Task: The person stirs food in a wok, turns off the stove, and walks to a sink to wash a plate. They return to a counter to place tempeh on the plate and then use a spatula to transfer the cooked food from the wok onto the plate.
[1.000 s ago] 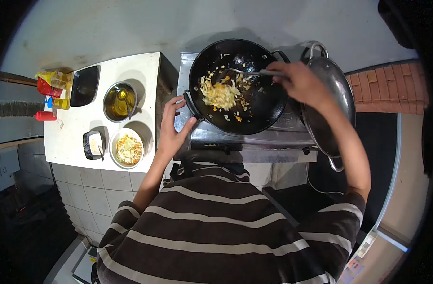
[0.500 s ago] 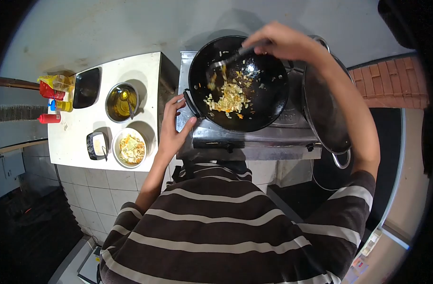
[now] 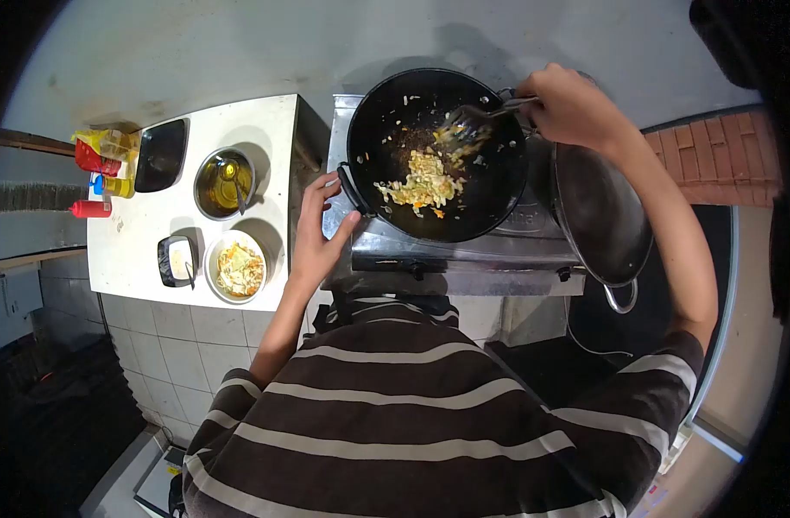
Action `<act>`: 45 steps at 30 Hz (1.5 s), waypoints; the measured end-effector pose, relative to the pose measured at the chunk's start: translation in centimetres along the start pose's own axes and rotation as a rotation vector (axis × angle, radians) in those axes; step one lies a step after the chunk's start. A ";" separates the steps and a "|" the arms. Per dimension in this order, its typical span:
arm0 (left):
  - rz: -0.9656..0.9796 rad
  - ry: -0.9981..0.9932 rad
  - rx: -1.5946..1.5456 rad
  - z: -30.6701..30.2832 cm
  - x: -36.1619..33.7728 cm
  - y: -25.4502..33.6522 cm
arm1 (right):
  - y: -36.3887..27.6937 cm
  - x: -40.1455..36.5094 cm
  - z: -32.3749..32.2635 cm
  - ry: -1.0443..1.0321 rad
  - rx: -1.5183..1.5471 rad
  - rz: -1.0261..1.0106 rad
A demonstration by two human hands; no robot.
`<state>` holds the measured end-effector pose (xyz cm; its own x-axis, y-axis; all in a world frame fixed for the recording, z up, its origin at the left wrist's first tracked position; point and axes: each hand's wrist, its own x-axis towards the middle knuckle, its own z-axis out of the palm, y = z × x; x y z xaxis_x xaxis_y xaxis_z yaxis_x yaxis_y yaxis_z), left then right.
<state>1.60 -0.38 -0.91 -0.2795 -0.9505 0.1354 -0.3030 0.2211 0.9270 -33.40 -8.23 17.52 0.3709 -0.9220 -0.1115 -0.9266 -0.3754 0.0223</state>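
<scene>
A black wok sits on the stove, with chopped, yellowish food heaped near its middle and small bits scattered up its sides. My right hand, above the wok's right rim, is closed around the handle of a slotted spatula. The spatula's blade is in the upper right of the wok, with blurred food beside it. At the wok's left side, my left hand brackets the loop handle between thumb and fingers. Part of the grip is hard to make out.
Right of the wok leans a large pan or lid on the metal stove. The white table at left bears a metal bowl of oil, a bowl of shredded vegetables, a small black dish, a black tray and a red bottle.
My right hand has moved right and slightly down, drawing the spatula from the wok's upper left toward its right side. My left hand stays at the loop handle.
</scene>
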 end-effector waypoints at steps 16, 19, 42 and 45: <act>-0.010 -0.026 -0.016 -0.3 -0.2 0.1 | -7.8 -11.1 6.0 0.129 0.452 0.154; -0.008 -0.024 -0.023 -0.3 -0.3 -0.1 | -12.0 -14.7 4.5 0.033 0.292 0.277; -0.013 0.007 -0.016 0.1 -0.3 -0.1 | -15.3 -12.8 9.9 0.095 0.223 0.448; 0.013 0.012 0.012 0.0 0.0 -0.4 | -12.1 -12.0 8.7 0.165 0.254 0.424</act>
<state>1.76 -0.48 -1.28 -0.2722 -0.9502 0.1518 -0.3100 0.2360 0.9210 -27.16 8.24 9.96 -0.0544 -0.9984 0.0136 -0.9760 0.0503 -0.2121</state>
